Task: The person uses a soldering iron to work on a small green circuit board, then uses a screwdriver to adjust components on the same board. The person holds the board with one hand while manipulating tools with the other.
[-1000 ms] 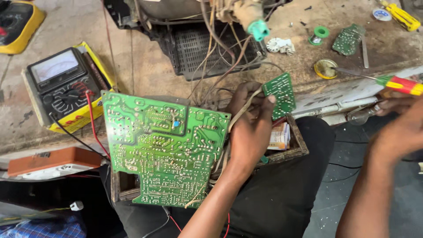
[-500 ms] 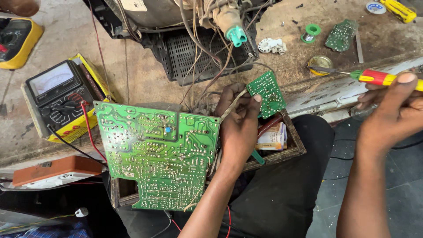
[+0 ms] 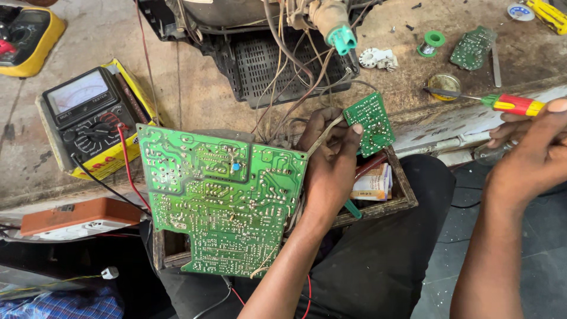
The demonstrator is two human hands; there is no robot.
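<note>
On the tabletop [image 3: 195, 88] to your left sits an analog meter [image 3: 88, 118], its red and black leads running toward the large green circuit board [image 3: 224, 201] propped solder-side up over a wooden tray [image 3: 401, 195] on your lap. Your left hand [image 3: 331, 165] has its grip closed on the board's right edge, amid wires to a smaller board [image 3: 371, 123]. The large board looks stiff, light and fragile; hold it by its edges, off the solder joints. Your right hand [image 3: 531, 153] wraps a red-and-yellow screwdriver [image 3: 502, 103].
</note>
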